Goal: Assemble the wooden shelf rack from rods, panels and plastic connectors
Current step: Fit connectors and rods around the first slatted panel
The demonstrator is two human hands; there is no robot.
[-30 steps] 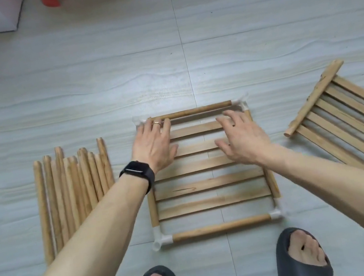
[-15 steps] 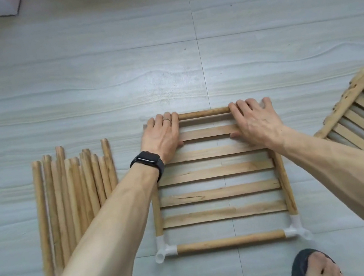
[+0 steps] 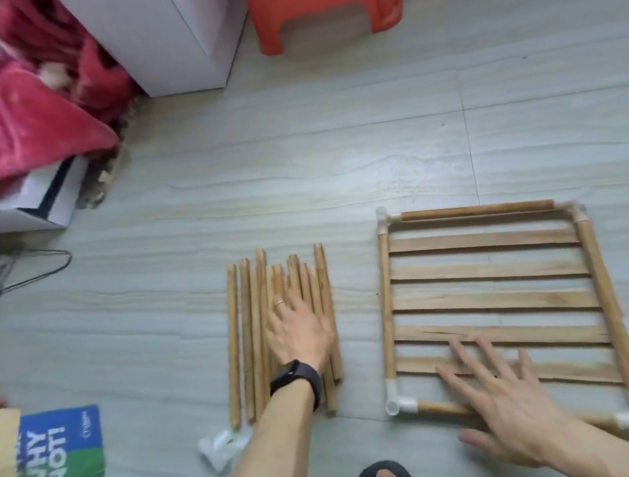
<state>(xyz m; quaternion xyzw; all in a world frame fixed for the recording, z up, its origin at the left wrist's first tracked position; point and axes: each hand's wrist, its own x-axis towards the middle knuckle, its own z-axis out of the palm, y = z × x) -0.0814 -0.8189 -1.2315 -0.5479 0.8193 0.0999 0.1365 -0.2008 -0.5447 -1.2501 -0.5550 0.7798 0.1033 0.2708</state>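
Lying flat on the floor (image 3: pixel 373 154), the frame (image 3: pixel 494 292) is sitting right of the rods (image 3: pixel 245 331), the left hand (image 3: pixel 298 331) resting spread on them, the right hand (image 3: pixel 509 409) spread over the frame's near edge.

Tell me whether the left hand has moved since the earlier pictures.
Yes. The left hand has left the slatted panel frame and gone leftward onto the loose rod pile beside it.

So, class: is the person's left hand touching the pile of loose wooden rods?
Touching. The head view shows the left hand lying flat on the rods, fingers spread over several, no gap visible.
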